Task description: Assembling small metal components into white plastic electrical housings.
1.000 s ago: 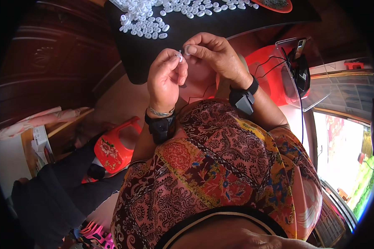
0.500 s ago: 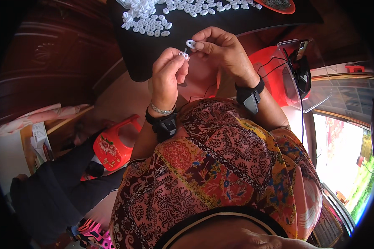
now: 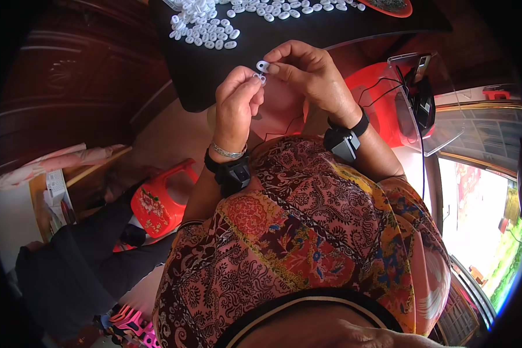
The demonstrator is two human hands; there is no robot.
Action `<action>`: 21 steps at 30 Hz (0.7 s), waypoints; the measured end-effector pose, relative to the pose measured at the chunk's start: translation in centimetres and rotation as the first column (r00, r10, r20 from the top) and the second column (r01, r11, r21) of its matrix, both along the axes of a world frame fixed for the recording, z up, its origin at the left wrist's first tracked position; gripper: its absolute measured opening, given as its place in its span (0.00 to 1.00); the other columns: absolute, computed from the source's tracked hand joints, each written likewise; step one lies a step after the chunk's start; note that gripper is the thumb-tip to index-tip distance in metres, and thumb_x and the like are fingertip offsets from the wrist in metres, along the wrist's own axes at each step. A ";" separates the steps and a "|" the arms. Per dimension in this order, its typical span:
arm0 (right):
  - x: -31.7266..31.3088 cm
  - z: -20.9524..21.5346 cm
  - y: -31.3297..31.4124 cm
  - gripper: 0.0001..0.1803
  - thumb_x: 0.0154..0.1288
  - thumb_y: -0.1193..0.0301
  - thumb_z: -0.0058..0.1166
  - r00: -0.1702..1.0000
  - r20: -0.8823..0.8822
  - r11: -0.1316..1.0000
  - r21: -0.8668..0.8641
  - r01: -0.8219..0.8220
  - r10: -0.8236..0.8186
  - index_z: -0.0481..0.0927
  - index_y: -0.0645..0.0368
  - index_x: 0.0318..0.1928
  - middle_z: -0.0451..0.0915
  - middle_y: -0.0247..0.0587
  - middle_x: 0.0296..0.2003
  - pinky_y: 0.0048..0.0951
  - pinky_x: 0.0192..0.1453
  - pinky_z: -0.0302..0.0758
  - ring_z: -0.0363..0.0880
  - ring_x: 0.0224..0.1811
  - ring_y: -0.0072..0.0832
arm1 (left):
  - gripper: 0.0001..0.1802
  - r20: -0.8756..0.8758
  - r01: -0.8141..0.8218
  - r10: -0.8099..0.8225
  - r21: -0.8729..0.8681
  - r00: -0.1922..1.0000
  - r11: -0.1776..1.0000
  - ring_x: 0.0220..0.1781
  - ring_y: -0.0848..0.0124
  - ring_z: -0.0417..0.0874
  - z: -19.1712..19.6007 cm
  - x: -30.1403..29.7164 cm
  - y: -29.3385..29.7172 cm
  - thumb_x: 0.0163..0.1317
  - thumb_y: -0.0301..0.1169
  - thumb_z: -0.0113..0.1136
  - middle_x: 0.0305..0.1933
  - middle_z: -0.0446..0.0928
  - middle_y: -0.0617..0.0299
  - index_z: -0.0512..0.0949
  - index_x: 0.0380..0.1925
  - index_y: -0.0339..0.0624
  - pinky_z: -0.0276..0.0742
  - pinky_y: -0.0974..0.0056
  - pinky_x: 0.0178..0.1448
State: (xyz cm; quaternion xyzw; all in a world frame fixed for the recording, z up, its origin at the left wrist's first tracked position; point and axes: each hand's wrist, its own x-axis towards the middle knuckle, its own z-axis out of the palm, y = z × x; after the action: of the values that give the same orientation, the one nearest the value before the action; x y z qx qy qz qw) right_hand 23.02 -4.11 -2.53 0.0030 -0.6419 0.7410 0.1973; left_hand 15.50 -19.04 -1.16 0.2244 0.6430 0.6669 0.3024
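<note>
Two hands [image 3: 272,87] pinch small, half-hidden white pieces [image 3: 262,68].

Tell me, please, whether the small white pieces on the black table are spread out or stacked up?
Spread out. The white pieces lie loosely scattered in one layer across the black table, not stacked up.

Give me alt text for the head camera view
Seen from above, a person's left hand and right hand pinch small white plastic rings together beside a black table scattered with a pile of white rings. A red stool stands lower left.
</note>
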 end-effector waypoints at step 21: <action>0.2 -0.6 -1.5 0.12 0.62 0.78 0.54 0.993 0.042 0.962 0.256 0.097 -0.111 0.79 0.63 0.46 0.79 0.32 0.38 0.21 0.44 0.74 0.77 0.41 0.18 | 0.09 0.077 -0.077 0.071 0.072 0.994 0.994 0.16 0.84 0.59 -1.2 0.1 0.4 0.62 0.31 0.48 0.17 0.66 0.70 0.72 0.25 0.41 0.52 0.77 0.20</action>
State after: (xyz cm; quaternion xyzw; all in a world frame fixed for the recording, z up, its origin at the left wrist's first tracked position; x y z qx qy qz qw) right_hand 23.21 -5.60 -3.15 -0.0262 -0.7357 0.6413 0.2161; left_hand 15.59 -18.67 -2.35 0.1866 0.6137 0.7092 0.2925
